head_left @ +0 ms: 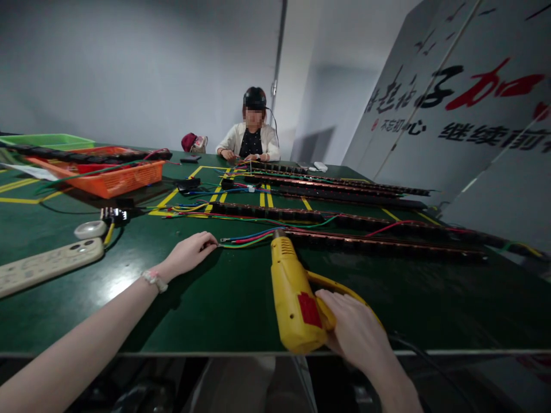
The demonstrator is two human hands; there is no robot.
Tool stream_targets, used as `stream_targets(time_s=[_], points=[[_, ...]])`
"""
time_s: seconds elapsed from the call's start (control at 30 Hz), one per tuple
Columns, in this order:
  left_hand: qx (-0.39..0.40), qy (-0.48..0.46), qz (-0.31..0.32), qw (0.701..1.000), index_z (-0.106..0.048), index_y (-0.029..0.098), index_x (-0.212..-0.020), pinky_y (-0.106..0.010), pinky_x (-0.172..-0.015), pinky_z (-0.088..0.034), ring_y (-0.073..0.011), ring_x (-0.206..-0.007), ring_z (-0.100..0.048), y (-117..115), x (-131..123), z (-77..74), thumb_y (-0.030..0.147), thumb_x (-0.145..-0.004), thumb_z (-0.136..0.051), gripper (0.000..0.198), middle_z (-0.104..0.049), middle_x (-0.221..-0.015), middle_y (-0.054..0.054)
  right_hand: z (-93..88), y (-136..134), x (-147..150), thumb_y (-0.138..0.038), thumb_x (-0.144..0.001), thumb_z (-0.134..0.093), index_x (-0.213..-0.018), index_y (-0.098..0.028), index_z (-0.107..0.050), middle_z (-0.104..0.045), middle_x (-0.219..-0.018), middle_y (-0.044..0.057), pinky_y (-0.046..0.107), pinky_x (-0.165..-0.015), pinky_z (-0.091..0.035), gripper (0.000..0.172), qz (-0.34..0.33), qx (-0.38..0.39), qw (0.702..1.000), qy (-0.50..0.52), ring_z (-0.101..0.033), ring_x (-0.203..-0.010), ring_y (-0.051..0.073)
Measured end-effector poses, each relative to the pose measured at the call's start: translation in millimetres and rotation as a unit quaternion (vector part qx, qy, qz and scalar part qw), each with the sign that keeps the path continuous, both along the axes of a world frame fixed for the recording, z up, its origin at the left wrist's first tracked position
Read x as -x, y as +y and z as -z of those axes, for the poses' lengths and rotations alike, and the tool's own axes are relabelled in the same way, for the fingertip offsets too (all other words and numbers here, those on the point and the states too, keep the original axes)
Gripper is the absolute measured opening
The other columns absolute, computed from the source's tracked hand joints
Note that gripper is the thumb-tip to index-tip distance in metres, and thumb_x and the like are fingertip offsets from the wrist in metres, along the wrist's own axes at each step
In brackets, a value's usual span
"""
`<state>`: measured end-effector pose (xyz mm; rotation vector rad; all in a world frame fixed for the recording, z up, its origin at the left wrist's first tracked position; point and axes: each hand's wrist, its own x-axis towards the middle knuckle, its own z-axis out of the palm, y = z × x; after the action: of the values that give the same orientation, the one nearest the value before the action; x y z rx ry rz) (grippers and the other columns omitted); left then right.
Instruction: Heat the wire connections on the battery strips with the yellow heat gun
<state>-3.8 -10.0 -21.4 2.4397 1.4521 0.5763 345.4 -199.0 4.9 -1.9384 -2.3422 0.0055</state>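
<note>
My right hand grips the handle of a yellow heat gun near the table's front edge. Its nozzle points away from me at the near end of a long dark strip. A bundle of blue, red and green wires comes out of that end. My left hand rests on the green table and pinches the free ends of those wires. A bracelet sits on my left wrist.
Several more long dark strips with coloured wires lie across the table. An orange basket and a green tray stand at the far left. A white power strip lies at the near left. Another person sits at the far side.
</note>
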Motion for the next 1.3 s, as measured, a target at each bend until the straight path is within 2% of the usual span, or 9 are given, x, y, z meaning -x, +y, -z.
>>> stream_targets(time_s=[0.1, 0.2, 0.37, 0.53, 0.8, 0.97, 1.1, 1.3], points=[[0.037, -0.073, 0.011, 0.997, -0.06, 0.021, -0.094, -0.03, -0.073, -0.046, -0.0184, -0.081, -0.058, 4.6, 1.2, -0.8, 0.049, -0.084, -0.041, 0.035, -0.064, -0.09, -0.003, 4.5, 0.7, -11.8, -0.016, -0.066, -0.053, -0.118, -0.01, -0.056, -0.061, -0.119, 0.014, 0.039, -0.097, -0.043, 0.053, 0.015, -0.033, 0.998, -0.044, -0.059, -0.108, 0.025], [0.077, -0.164, 0.029, 0.983, -0.06, 0.018, -0.092, -0.03, -0.077, -0.046, -0.0192, -0.084, -0.059, 9.2, 1.6, -2.7, 0.053, -0.082, -0.043, 0.041, -0.065, -0.091, -0.005, 9.1, 2.3, -18.6, -0.018, -0.065, -0.054, -0.116, -0.01, -0.058, -0.064, -0.115, 0.014, 0.039, -0.094, -0.047, 0.051, -0.002, -0.071, 0.996, -0.061, -0.062, -0.104, 0.025], [0.091, -0.236, -0.017, 0.967, -0.061, 0.015, -0.088, -0.027, -0.063, -0.044, -0.0157, -0.068, -0.055, 16.5, 1.5, 1.9, 0.053, -0.077, -0.049, 0.042, -0.063, -0.083, -0.004, 15.5, 3.4, -19.9, -0.023, -0.069, -0.053, -0.113, -0.01, -0.057, -0.065, -0.113, 0.013, 0.038, -0.088, -0.051, 0.047, -0.06, -0.139, 0.987, -0.056, -0.064, -0.099, 0.025], [0.062, -0.229, -0.065, 0.969, -0.059, 0.017, -0.088, -0.026, -0.06, -0.04, -0.0142, -0.061, -0.053, 17.5, -2.0, 8.5, 0.046, -0.079, -0.046, 0.033, -0.06, -0.074, -0.001, 16.5, 0.9, -7.7, -0.02, -0.067, -0.054, -0.117, -0.01, -0.055, -0.064, -0.114, 0.013, 0.038, -0.087, -0.051, 0.051, -0.063, -0.158, 0.984, -0.05, -0.063, -0.1, 0.025], [0.045, -0.167, -0.187, 0.967, -0.059, 0.021, -0.095, -0.028, -0.064, -0.037, -0.0175, -0.072, -0.058, 26.7, -13.0, 2.8, 0.04, -0.084, -0.04, 0.029, -0.063, -0.08, -0.002, 7.3, 10.4, 13.4, -0.019, -0.067, -0.056, -0.117, -0.01, -0.055, -0.063, -0.116, 0.012, 0.037, -0.088, -0.048, 0.051, -0.031, -0.117, 0.991, -0.048, -0.062, -0.102, 0.025], [0.041, -0.174, -0.141, 0.974, -0.056, 0.021, -0.089, -0.027, -0.064, -0.038, -0.016, -0.07, -0.056, 25.1, -11.8, 3.6, 0.037, -0.085, -0.038, 0.025, -0.062, -0.08, -0.001, 3.7, 17.8, 21.1, -0.022, -0.071, -0.057, -0.12, -0.01, -0.052, -0.061, -0.119, 0.013, 0.037, -0.089, -0.046, 0.051, -0.011, -0.101, 0.994, -0.049, -0.06, -0.104, 0.026], [0.018, -0.14, -0.125, 0.982, -0.052, 0.021, -0.083, -0.027, -0.062, -0.036, -0.0176, -0.073, -0.055, 19.2, -13.6, 3.2, 0.046, -0.084, -0.042, 0.026, -0.062, -0.082, -0.001, 4.6, 14.8, 27.9, -0.018, -0.071, -0.056, -0.119, -0.011, -0.052, -0.062, -0.117, 0.012, 0.038, -0.089, -0.045, 0.049, 0.007, -0.083, 0.995, -0.045, -0.06, -0.102, 0.026], [0.018, -0.141, -0.075, 0.987, -0.05, 0.021, -0.076, -0.028, -0.061, -0.035, -0.0169, -0.067, -0.052, 23.9, -12.3, 6.5, 0.054, -0.084, -0.041, 0.035, -0.058, -0.072, -0.001, 3.1, 9.3, 42.7, -0.017, -0.068, -0.058, -0.119, -0.011, -0.05, -0.062, -0.114, 0.011, 0.037, -0.088, -0.042, 0.052, -0.021, -0.062, 0.998, -0.014, -0.059, -0.1, 0.026]])
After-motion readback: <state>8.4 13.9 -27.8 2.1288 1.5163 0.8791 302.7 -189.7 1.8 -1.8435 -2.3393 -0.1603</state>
